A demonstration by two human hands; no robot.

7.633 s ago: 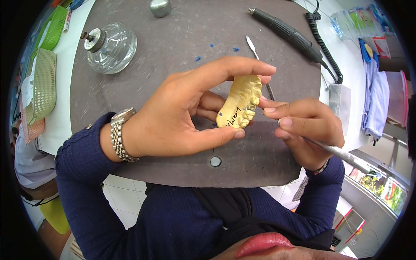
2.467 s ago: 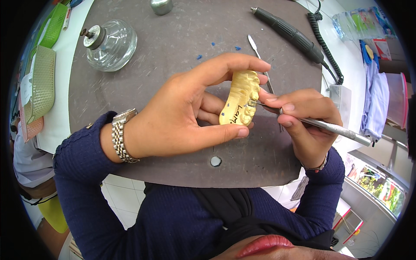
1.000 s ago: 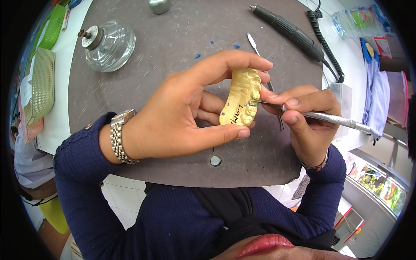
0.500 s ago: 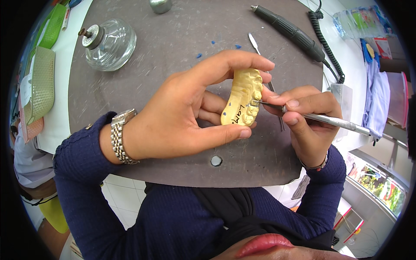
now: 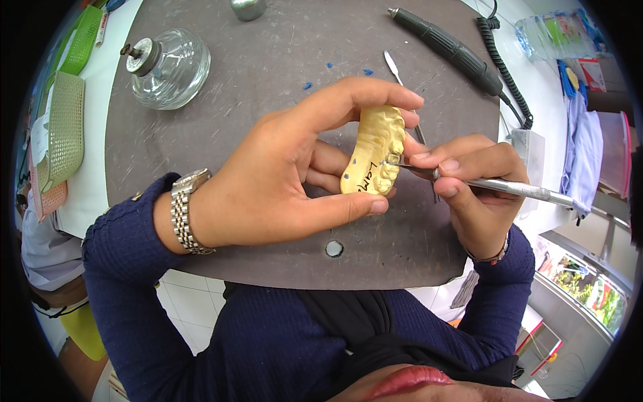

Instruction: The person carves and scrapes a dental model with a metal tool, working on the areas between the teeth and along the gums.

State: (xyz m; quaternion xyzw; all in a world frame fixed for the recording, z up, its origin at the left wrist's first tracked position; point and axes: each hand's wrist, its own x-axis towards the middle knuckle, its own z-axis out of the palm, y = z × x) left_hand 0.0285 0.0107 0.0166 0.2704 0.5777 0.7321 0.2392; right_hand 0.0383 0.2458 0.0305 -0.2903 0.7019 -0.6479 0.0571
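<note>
A yellow dental cast (image 5: 370, 144) with a row of teeth is held in my left hand (image 5: 268, 164), the thumb along its near end and the fingers round its far end. Dark handwriting and small blue specks mark its surface. My right hand (image 5: 479, 177) pinches a slim metal dental carving tool (image 5: 516, 189) like a pen. The tool's thin tip reaches the teeth on the cast's right side, at a greyish spot. Behind my right fingers a second metal instrument, a wax spatula (image 5: 392, 67), lies on the table, partly hidden.
On the dark table mat (image 5: 268, 74) stands a glass spirit burner (image 5: 171, 70) at the far left. A black rotary handpiece (image 5: 445, 50) with a coiled cord (image 5: 506, 74) lies far right. Blue wax crumbs (image 5: 368, 72) dot the mat. Baskets (image 5: 65, 124) line the left edge.
The tool's tip has shifted slightly left, farther in over the teeth, with my right fingers. My left hand and the cast have barely moved.
</note>
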